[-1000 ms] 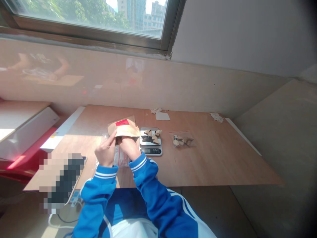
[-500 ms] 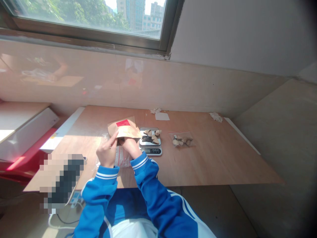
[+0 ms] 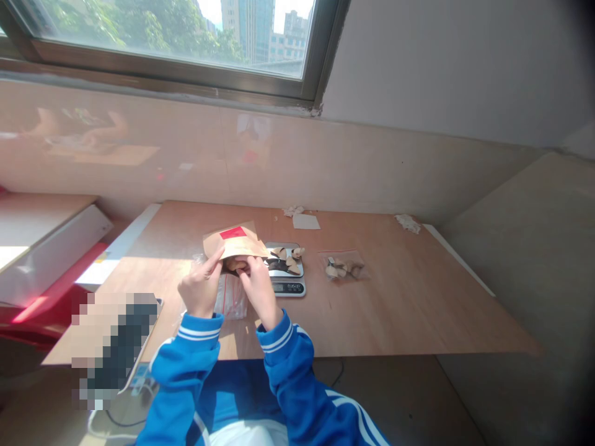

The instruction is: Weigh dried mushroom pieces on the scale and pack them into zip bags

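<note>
A brown paper bag (image 3: 216,245) with a red label (image 3: 233,233) is held up over the table, its mouth turned toward me. My left hand (image 3: 201,290) pinches the left side of the mouth. At the right side of the mouth, my right hand (image 3: 259,286) grips the rim between thumb and fingers. Brownish contents show dimly inside. Just right of the bag stands a kitchen scale (image 3: 297,288), partly covered by bag and hand. Pale and dark pieces like dried mushrooms (image 3: 292,266) lie on its plate. Clear plastic bags (image 3: 232,300) with red zip lines lie beneath my hands.
Right of the scale lies a clear zip bag (image 3: 346,266) with similar pieces inside. A white card (image 3: 306,222) and crumpled tissue (image 3: 292,211) are at the back, more tissue (image 3: 408,223) at the back right. A pixelated dark device (image 3: 125,337) occupies the table's left front.
My right hand has come out of the paper bag's mouth and now grips its right rim. The mouth shows more of the inside. My left hand keeps its hold.
</note>
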Demonstrator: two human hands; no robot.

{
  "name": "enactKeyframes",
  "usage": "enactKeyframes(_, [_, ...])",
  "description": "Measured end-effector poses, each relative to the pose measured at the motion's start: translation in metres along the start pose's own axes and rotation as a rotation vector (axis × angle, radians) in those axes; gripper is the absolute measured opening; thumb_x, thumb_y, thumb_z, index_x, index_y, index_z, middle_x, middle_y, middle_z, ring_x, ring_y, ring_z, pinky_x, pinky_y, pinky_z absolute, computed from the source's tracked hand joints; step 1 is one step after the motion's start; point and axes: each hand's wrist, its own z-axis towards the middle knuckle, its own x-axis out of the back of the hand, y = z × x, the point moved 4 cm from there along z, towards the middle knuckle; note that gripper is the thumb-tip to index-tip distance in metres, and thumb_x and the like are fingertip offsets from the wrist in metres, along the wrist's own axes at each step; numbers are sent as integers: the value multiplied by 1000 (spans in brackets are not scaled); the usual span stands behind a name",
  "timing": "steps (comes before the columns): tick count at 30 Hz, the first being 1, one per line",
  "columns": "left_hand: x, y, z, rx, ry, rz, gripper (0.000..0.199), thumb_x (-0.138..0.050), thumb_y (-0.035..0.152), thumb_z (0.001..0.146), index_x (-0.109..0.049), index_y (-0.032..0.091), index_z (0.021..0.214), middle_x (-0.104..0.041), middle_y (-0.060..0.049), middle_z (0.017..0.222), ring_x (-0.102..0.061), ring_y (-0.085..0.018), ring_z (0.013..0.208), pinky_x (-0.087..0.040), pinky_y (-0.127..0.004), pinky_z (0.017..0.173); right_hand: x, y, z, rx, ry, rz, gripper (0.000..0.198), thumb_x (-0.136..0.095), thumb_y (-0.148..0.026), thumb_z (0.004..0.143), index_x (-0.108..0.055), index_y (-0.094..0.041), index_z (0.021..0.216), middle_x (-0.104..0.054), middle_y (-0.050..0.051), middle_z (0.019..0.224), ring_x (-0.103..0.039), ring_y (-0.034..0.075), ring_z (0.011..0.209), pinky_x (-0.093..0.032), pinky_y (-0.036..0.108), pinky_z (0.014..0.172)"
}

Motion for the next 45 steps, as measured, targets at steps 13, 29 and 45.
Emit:
enactKeyframes(13, [8, 11, 14, 21, 53, -73, 23, -63, 30, 82, -77, 30, 100, -77, -3, 82, -68, -19, 72, -42, -25, 60, 56, 38, -36, -141, 369, 487, 23, -54, -29, 88, -57, -19, 108, -67, 10, 107, -66, 19, 97, -55, 35, 86])
enactKeyframes(29, [-4, 26, 116, 4, 32, -181, 29, -55, 27, 82, -71, 26, 107, -72, -2, 103, -65, -17, 86, -47, -28, 83, 73, 115, -33, -211, 254, 140, 28, -34, -32, 94, -50, -16, 110, -69, 18, 98, -68, 27, 87, -54, 39, 74])
enactKeyframes(45, [-18, 10, 97, 43, 149, -465, 30, -44, 32, 96, -51, 9, 115, -61, -12, 113, -60, -15, 102, -49, -28, 91, 131, 178, -89, -511, 615, 173, 31, -45, -49, 85, -50, -20, 97, -70, 11, 90, -63, 21, 72, -48, 34, 66])
